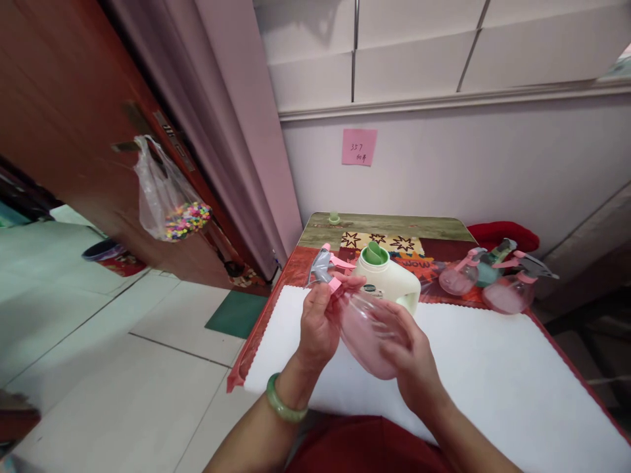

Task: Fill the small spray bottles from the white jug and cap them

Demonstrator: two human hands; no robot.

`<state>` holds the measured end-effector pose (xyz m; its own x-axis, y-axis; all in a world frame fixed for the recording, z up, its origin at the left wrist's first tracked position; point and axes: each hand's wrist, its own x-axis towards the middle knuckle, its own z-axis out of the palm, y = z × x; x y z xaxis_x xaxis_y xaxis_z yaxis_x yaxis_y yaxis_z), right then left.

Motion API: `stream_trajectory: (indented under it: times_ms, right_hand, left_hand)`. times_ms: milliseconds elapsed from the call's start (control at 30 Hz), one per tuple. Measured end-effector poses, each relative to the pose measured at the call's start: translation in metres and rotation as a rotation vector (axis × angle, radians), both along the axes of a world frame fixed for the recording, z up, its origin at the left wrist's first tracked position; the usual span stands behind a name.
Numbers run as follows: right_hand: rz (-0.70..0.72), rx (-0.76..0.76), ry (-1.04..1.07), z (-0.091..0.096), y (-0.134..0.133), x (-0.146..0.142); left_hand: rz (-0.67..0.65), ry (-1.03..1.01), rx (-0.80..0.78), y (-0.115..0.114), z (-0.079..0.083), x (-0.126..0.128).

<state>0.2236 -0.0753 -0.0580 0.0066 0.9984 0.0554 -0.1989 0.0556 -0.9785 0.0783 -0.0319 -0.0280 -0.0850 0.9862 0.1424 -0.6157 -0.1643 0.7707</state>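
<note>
I hold a pink see-through spray bottle (pixel 362 332) tilted over the white cloth (pixel 493 368). My left hand (pixel 318 322) is closed round its neck, just below the pink trigger head (pixel 328 269). My right hand (pixel 411 355) cups the bottle's round body from the right, fingers curled on it. A green bangle sits on my left wrist. Just behind the bottle stands a cream detergent jug (pixel 392 282) with an open green spout.
Two more pink spray bottles (pixel 493 279) lie at the table's right rear, near a red cushion (pixel 503 233). A small green cap (pixel 334 217) rests at the table's far edge. A plastic bag of coloured beads (pixel 170 200) hangs from the door handle at left.
</note>
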Motion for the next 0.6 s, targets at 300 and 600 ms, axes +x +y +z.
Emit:
stream_trajectory:
  times_ms: [300, 600]
  right_hand:
    - [0.514, -0.753, 0.629, -0.008, -0.013, -0.011]
    - [-0.181, 0.450, -0.481, -0.056, -0.022, -0.028]
  left_hand:
    - [-0.155, -0.081, 0.037, -0.012, -0.014, -0.005]
    - [0.165, -0.048, -0.025, -0.003, -0.034, -0.019]
